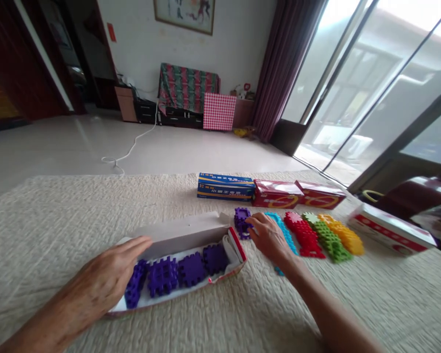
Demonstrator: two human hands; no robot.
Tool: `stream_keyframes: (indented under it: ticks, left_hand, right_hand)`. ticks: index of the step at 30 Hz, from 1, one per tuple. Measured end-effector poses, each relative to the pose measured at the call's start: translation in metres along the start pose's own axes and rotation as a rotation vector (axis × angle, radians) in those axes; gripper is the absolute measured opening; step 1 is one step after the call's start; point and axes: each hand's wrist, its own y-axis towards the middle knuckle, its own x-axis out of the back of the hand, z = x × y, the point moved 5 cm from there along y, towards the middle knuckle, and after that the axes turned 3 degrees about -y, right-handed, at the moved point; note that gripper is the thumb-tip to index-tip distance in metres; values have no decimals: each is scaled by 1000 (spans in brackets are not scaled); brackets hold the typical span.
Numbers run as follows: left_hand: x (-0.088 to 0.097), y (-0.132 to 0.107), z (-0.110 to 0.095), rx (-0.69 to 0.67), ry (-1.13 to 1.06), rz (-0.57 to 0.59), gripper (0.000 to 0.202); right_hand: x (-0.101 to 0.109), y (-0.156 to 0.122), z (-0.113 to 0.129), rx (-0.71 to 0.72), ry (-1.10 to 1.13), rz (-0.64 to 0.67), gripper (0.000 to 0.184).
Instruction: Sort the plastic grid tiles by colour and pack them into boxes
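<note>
An open cardboard box (183, 229) stands in front of me with several purple interlocking blocks (192, 268) lined up on its white lining. My left hand (112, 269) lies over the box's left end, fingers stretched out and partly covering the blocks there. Just past the box's right end, a small stack of purple interlocking blocks (242, 216) sits on the textured cover. My right hand (267, 236) reaches to this stack, with thumb and fingers closed on a purple block at its right side. Light blue blocks (284, 230) lie in a row partly behind my right hand and wrist.
Red (305, 238), green (330, 240) and yellow blocks (341, 235) lie in rows to the right. Behind stand a blue box (226, 188) and two red boxes (277, 194). A white and red box (391, 230) lies at far right.
</note>
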Motion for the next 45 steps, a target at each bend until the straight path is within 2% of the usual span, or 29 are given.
stream_keyframes:
  ticks: [5, 11, 18, 22, 26, 29, 32, 35, 38, 42, 45]
  left_hand:
    - [1, 1, 0, -12, -4, -14, 41]
    - [5, 0, -3, 17, -25, -8, 40]
    - [8, 2, -7, 32, -44, -6, 39]
    - [13, 6, -15, 46, -33, 24, 40]
    - [21, 10, -24, 79, -50, 37, 42]
    - [25, 12, -27, 107, -72, 42, 42]
    - [29, 13, -30, 115, -87, 55, 42]
    - [30, 14, -32, 100, -103, 69, 43]
    - [31, 15, -33, 103, -130, 50, 44]
    - [33, 16, -33, 102, -161, 33, 43]
    - [33, 17, -33, 103, -157, 45, 42]
  right_hand:
    - [-7, 2, 3, -50, -60, -17, 20]
    - [-7, 3, 7, -9, -44, -48, 19]
    - [-3, 3, 8, -22, -74, -36, 15]
    - [9, 1, 1, -44, -73, -72, 14]
    - [42, 0, -3, -76, 93, -223, 13]
    - [69, 2, 18, -31, 229, -313, 15]
    - [80, 8, 60, 95, 335, -216, 12]
    - [71, 15, 104, 233, 392, -22, 8]
    - [53, 19, 134, 331, 380, 149, 7]
    - [34, 21, 149, 371, 294, 234, 6]
    - [27, 20, 154, 380, 265, 263, 6]
